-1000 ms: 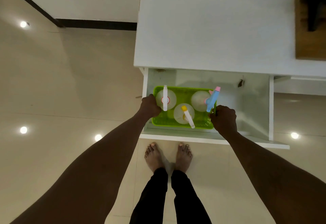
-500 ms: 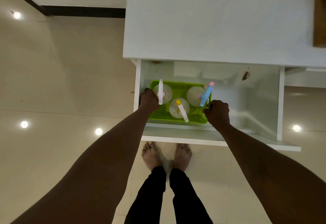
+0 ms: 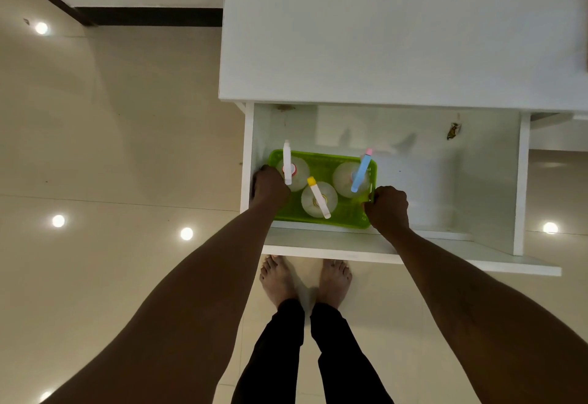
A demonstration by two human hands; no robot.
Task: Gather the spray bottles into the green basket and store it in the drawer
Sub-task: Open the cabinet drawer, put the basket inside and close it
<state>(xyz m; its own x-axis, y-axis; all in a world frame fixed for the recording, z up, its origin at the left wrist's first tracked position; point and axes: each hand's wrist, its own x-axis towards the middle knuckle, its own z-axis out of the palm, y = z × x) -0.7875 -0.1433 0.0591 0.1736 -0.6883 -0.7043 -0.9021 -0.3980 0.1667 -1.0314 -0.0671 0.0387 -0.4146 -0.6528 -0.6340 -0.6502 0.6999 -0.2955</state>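
Lime-green perforated plastic basket (image 3: 343,217) sits low in the open white drawer (image 3: 445,181), left hand (image 3: 270,187) and right hand (image 3: 386,209) clenched on its ends. Between the grips stand three clear spray bottles (image 3: 319,201). Versus a second ago, basket is deeper inside.

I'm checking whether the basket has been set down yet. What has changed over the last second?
Very little. The green basket seems to have sunk slightly deeper into the drawer, at its left end; much of the shift may be the camera's. The left hand and right hand grip its two ends as before, nothing let go. The three spray bottles stay upright inside, and the drawer stays open.
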